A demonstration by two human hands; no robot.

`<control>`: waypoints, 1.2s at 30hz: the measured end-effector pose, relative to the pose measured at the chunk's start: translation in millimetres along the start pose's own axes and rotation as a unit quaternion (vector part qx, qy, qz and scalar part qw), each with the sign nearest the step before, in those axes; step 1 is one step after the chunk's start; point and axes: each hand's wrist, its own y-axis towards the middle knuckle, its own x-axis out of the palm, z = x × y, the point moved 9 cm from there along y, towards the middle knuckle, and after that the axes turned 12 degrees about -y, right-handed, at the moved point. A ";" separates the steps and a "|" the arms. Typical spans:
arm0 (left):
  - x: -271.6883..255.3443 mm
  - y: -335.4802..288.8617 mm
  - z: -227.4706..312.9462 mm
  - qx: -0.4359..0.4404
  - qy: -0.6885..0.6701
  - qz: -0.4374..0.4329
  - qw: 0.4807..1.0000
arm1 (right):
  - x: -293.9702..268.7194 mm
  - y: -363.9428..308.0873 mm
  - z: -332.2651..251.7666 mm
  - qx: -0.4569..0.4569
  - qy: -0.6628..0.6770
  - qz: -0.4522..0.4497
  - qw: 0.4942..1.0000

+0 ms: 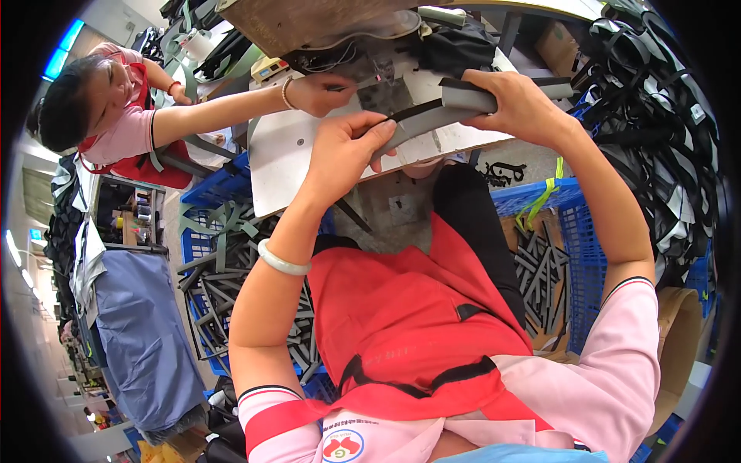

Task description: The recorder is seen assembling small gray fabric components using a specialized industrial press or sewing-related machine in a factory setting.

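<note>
Red apron point(401, 309) covered the lap nearest the lens. Left hand point(343, 150) pinched the near end of a grey padded strap point(440, 116); right hand point(517, 100) gripped its far end at the counter point(309, 147) edge. A co-worker's hand point(320, 92) rested just beyond. Blue crates point(587, 231) of strap pieces hemmed both sides.

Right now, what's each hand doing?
Left hand: closed on the near end of the grey padded strap.
Right hand: closed on the same strap's far end.
</note>
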 end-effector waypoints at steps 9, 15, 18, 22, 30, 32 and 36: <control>-13.3 38.5 -15.0 -0.006 0.022 0.050 0.999 | 14.8 19.7 25.7 0.046 0.006 -0.015 0.999; -18.1 52.7 -19.3 0.007 0.012 0.049 0.999 | 23.7 31.1 36.5 0.026 0.011 0.026 0.999; -21.3 51.8 -15.2 -0.003 0.033 0.046 0.998 | 22.3 35.0 36.8 0.031 0.005 0.015 0.999; -20.3 56.6 -12.0 0.001 0.028 0.040 0.999 | 18.5 35.1 38.6 0.024 0.007 0.046 0.999; -52.7 38.0 1.6 0.112 0.130 0.123 0.977 | 4.0 11.3 37.6 0.040 -0.005 0.129 0.991; -21.6 21.4 -3.3 0.058 0.218 0.058 0.973 | 29.7 -11.0 -39.5 -0.090 -0.080 0.083 0.989; 62.4 4.0 5.4 0.113 0.224 -0.056 0.966 | 73.5 -71.9 -192.2 -0.341 -0.148 0.205 0.906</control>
